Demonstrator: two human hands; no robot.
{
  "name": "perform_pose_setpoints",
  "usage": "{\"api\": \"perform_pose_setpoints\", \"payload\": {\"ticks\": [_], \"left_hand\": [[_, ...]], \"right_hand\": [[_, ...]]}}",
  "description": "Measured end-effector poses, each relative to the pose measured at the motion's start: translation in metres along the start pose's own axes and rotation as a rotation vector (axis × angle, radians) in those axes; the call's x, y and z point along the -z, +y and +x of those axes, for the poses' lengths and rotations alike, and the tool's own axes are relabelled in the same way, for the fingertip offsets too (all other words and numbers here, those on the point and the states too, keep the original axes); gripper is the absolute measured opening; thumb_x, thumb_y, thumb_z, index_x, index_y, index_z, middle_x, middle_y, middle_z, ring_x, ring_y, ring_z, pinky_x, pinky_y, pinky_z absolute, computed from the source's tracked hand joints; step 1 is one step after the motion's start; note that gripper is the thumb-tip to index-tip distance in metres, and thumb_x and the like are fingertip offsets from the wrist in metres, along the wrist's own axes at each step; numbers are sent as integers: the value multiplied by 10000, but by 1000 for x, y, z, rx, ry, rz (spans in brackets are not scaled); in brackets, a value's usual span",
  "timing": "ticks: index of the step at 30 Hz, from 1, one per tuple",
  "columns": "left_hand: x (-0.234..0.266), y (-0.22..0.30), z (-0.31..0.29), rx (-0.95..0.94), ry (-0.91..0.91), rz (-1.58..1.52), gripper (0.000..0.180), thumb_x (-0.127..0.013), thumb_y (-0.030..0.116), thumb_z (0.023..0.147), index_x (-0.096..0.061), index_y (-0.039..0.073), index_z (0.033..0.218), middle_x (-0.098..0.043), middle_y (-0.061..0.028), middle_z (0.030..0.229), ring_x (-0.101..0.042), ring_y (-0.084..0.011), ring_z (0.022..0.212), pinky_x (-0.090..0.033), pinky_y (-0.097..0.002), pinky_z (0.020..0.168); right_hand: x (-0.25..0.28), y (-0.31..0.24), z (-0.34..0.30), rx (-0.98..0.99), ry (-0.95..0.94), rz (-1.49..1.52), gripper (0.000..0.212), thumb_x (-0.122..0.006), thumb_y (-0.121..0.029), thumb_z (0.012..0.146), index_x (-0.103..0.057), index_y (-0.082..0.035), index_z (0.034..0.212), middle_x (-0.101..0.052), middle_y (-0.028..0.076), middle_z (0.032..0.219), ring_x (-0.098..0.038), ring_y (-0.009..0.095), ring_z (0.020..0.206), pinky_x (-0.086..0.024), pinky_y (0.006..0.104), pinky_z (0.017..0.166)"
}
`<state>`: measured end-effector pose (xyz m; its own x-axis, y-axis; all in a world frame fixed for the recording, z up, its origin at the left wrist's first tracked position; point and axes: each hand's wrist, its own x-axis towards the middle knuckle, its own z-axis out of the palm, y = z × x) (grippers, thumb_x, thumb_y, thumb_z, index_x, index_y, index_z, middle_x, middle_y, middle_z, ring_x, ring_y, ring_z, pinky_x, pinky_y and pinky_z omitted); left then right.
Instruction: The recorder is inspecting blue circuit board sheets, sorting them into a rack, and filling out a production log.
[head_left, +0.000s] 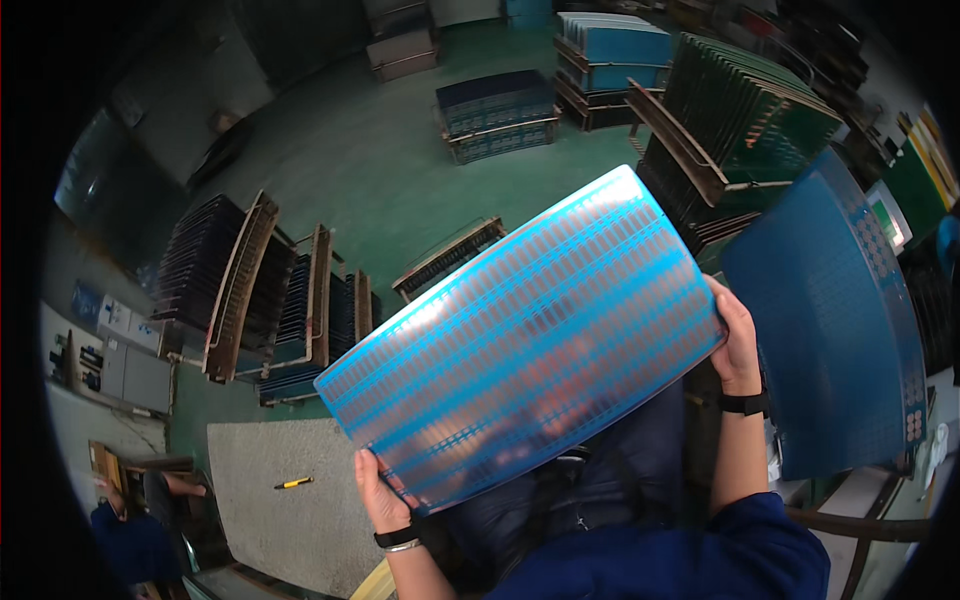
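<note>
A large blue circuit board panel (530,330) with rows of copper-coloured pads is held up in front of me, tilted so its right end sits higher. My left hand (380,490) grips its lower left corner, thumb on the face and the other fingers mostly hidden behind. At the right edge, my right hand (737,335) is closed round the panel, its fingers partly behind it. Light reflects off the panel's surface. Just beyond my right forearm stands another large blue panel (825,320), upright and apart from the held one.
Racks of upright panels stand at the left (240,290), with a dark panel stack (497,115) at the far middle. Green panels (750,120) fill a rack at the far right. A grey table surface (270,540) bears a yellow pen (294,483). Another person (130,540) is at lower left.
</note>
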<state>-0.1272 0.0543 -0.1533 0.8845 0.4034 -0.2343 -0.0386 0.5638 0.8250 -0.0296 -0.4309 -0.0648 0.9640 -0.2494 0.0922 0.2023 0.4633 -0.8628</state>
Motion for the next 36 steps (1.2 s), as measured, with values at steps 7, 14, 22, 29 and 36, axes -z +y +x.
{"api": "perform_pose_setpoints", "payload": {"ticks": [7,14,22,29,36], "left_hand": [[-12,24,-4,-165,35,102,253,-519,219,949,-532,39,1127,-610,-51,1068,-576,-128,966,-484,-302,848],[-17,24,0,-445,-354,131,223,-492,63,916,-527,74,1136,-457,-143,1329,-443,-256,1234,-351,-381,1036],[-31,21,-27,-51,-122,-41,279,-549,56,901,-524,81,1177,-562,-92,1171,-568,-196,1050,-498,-337,867],[-37,21,-23,-7,-117,54,326,-477,150,954,-471,18,1251,-482,-110,1265,-490,-184,1152,-450,-330,940],[-22,11,-14,53,-172,100,357,-443,168,970,-431,20,1295,-500,-117,1257,-538,-187,1095,-480,-333,916]], "right_hand": [[6,-13,-1,-145,-199,-344,389,-594,-157,894,-519,24,1230,-617,81,1106,-590,117,938,-475,259,821],[41,31,42,178,-61,50,196,-545,-127,902,-538,-48,1081,-557,136,1179,-524,212,1094,-417,303,957],[56,71,44,-342,-389,643,450,-403,-359,959,-384,-77,1309,-452,110,1341,-426,216,1228,-363,407,1034],[28,77,18,-209,-19,581,536,-255,-455,982,-330,-68,1344,-367,92,1406,-374,196,1279,-296,457,1094],[36,81,28,-56,-105,524,549,-281,-447,980,-308,-54,1363,-378,115,1396,-387,212,1268,-340,419,1067]]}}
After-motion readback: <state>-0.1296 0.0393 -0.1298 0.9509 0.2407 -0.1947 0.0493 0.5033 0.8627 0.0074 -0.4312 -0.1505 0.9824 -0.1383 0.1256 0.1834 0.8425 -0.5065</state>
